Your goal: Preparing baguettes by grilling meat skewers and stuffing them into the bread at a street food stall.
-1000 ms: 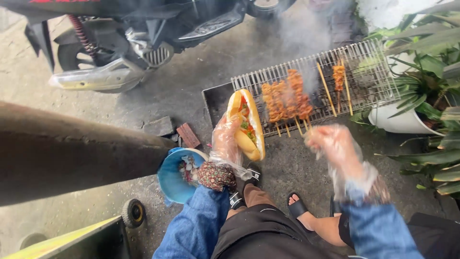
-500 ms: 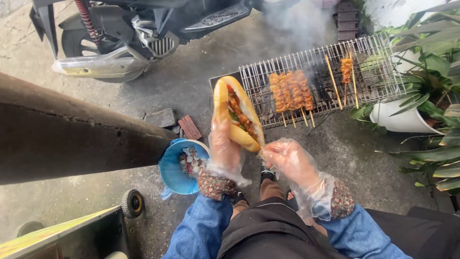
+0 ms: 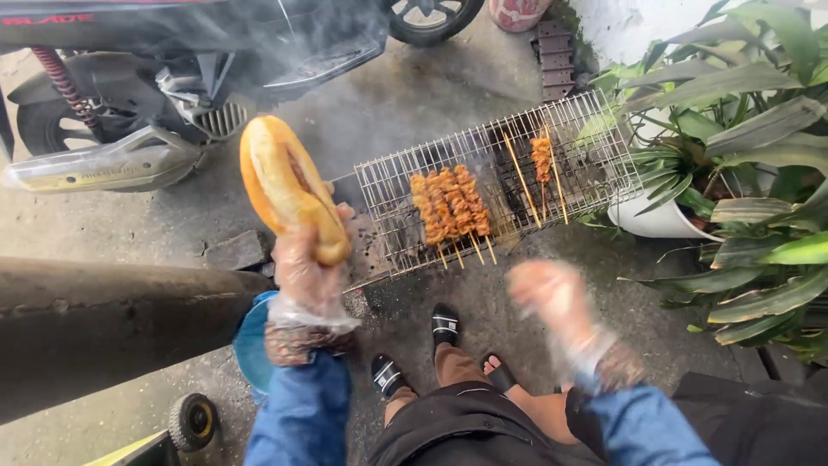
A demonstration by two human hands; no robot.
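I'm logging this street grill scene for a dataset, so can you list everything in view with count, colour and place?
bread roll: one, golden brown, split and filled, held up at left of centre
wire grill rack: one, grey metal, on the ground at centre
meat skewers: a cluster of about four, orange brown, on the rack's left part
lone skewer of meat: one, orange brown, on the rack's right part, bare sticks beside it
motorbike: one, dark, top left
potted plants: green leaves, white pot, right edge
blue bowl: one, below the roll hand
sandals: black, on the feet, bottom centre
left hand: clear plastic glove, grips the roll
right hand: clear glove, blurred, holds nothing
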